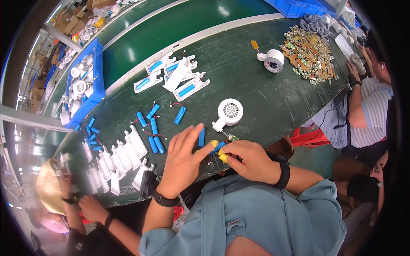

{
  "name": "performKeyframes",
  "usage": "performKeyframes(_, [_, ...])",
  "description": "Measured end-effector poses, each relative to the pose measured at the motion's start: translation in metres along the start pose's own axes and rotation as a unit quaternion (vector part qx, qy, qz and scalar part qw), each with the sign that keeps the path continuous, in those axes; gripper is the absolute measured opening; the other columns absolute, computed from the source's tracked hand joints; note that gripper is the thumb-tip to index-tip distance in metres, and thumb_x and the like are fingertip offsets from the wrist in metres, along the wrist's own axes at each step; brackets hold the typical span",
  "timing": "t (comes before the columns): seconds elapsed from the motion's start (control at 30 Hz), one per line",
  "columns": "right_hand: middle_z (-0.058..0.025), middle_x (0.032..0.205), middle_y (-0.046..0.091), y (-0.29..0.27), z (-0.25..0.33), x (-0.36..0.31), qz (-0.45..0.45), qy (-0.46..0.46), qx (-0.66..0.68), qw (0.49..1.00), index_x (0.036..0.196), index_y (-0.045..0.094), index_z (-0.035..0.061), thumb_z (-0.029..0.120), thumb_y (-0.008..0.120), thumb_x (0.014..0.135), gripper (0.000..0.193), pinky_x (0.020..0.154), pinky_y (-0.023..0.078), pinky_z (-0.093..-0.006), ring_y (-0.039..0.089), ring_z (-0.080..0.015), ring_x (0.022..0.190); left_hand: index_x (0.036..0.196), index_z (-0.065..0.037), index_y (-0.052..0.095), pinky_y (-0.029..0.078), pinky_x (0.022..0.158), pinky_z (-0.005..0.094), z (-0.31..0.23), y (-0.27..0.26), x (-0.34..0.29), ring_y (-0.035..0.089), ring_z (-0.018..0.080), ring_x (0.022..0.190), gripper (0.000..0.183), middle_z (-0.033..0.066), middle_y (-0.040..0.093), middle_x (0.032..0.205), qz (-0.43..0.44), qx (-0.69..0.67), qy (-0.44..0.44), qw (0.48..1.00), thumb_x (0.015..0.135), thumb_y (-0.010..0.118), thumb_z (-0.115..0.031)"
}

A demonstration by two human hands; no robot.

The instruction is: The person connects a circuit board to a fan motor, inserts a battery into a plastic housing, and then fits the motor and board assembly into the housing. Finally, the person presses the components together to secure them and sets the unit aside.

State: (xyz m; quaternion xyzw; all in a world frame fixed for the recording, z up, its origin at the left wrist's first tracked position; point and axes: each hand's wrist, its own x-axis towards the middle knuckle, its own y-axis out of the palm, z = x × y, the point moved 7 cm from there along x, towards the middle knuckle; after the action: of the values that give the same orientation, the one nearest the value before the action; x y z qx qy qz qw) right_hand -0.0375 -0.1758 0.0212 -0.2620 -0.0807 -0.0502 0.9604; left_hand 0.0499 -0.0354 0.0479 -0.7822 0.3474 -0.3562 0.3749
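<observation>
My left hand [183, 160] is spread, its fingers stretched over the bench and its yellow-capped thumb tip close to my right fingertips. My right hand [253, 161], with yellow covers on thumb and forefinger, pinches a blue cylindrical battery [219, 147] near the bench's front edge. Another blue battery [201, 137] lies beside my left fingers. Just beyond my hands sits a white round fan head [230, 112] with a slotted grille. A small green circuit board [233, 137] hangs from its neck by wires, next to the held battery.
Several wired blue batteries [154, 126] and rows of white handle shells [128, 151] lie left. Shells with batteries [188, 88] are farther back. Another fan head [273, 61] and a circuit-board heap [309, 55] are right. A blue crate [99, 70] stands left; co-workers sit both sides.
</observation>
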Motion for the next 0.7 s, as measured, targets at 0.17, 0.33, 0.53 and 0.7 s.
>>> performKeyframes(0.17, [-0.011,0.086,0.063,0.0,0.004,-0.001,0.011,-0.014,-0.003,1.0,0.103,0.064,0.0068,0.007,0.063,0.088,0.015,0.066,0.05,-0.0404,0.063,-0.0313,0.076,0.102,-0.008,0.07,0.037,0.111,0.0491,0.0,0.014,0.01,0.048,0.0354,0.133,0.029,0.0125,0.055,0.138,0.064,0.084,0.062,0.992,0.075,0.067,0.001])
performKeyframes(0.33, [-0.0106,0.085,0.063,0.0,-0.006,-0.006,0.011,-0.004,0.011,1.0,0.105,0.065,0.0055,0.002,0.065,0.085,0.021,0.064,0.049,-0.0363,0.061,-0.0278,0.072,0.104,-0.008,0.065,0.038,0.11,0.0486,0.002,0.02,0.011,0.055,0.0306,0.123,0.029,0.0098,0.06,0.127,0.104,0.036,0.054,0.992,0.076,0.067,-0.001])
performKeyframes(0.53, [-0.0119,0.086,0.066,-0.004,-0.003,-0.004,0.0,-0.013,0.009,1.0,0.107,0.064,0.0039,0.0,0.064,0.086,0.022,0.062,0.049,-0.0352,0.062,-0.0265,0.07,0.102,-0.006,0.063,0.045,0.092,0.0437,0.011,0.018,0.01,0.06,0.0282,0.102,0.025,0.0089,0.061,0.105,0.085,0.018,0.053,0.995,0.078,0.067,-0.002])
performKeyframes(0.7, [-0.0118,0.085,0.066,-0.004,-0.003,-0.002,-0.001,-0.001,0.012,1.0,0.105,0.063,0.0065,0.008,0.062,0.089,0.016,0.065,0.051,-0.0405,0.064,-0.0322,0.074,0.103,-0.007,0.064,0.051,0.073,0.0407,0.016,0.008,0.003,0.062,0.0308,0.083,0.022,0.01,0.061,0.09,0.068,0.022,0.003,0.997,0.081,0.066,-0.004])
